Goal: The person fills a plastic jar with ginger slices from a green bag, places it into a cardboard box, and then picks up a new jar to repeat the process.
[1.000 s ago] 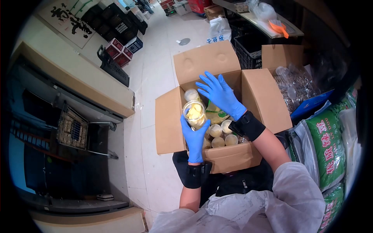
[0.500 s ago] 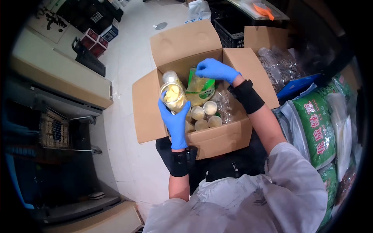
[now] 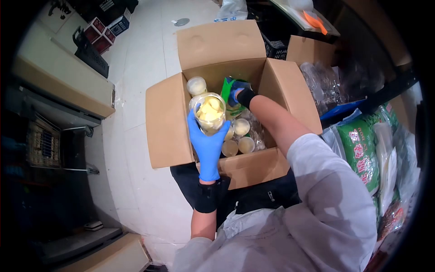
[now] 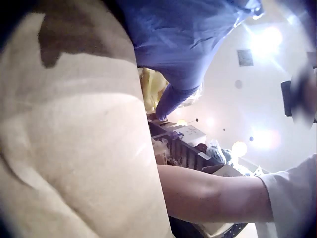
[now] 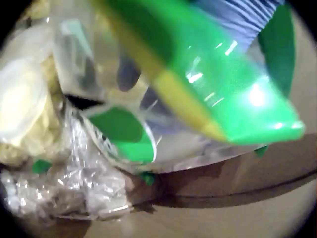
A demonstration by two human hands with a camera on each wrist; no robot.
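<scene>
With the left hand (image 3: 206,152) grasping the tub (image 3: 211,128) over the box (image 3: 256,168), support its probably light, flexible wall low down; the right hand (image 3: 235,92), at the green bag (image 5: 233,109), has an indeterminable grip.

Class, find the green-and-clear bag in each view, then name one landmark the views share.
Head: the green-and-clear bag is just above and right of centre, inside the cardboard box.
Left wrist: not in it.
Right wrist: large, across the upper middle and right.
Shared landmark: the cardboard box.
</scene>
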